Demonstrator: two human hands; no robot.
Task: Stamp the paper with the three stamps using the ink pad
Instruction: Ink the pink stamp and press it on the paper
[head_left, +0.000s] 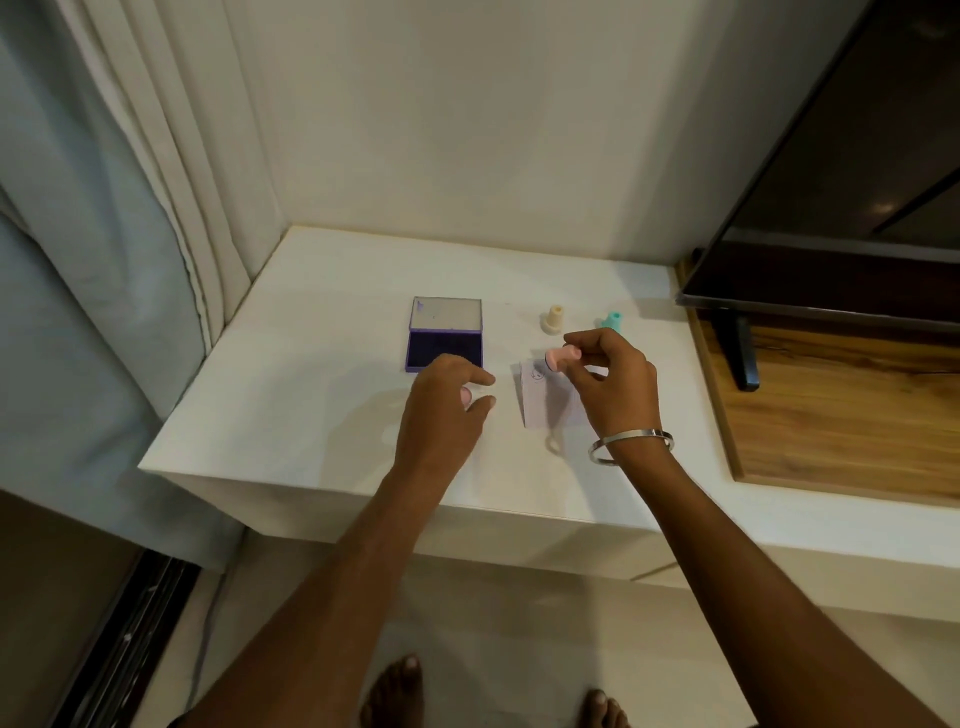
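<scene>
1. White surface carries an open purple plastic ink pad, lid up at the far side, dark blue pad nearer.
2. Small white paper sheet lies right of the ink pad, faint round print near its far left corner.
3. Right hand, silver bangle on wrist, fingers pinched closed on a pink plastic stamp, tilted sideways, held above the paper's far edge.
4. Left hand hovers between ink pad and paper, fingers loosely curled, holding nothing.
5. Cream plastic stamp stands upright, far of the paper; teal plastic stamp right of it, partly hidden by the right hand.
6. Black TV screen far right.
</scene>
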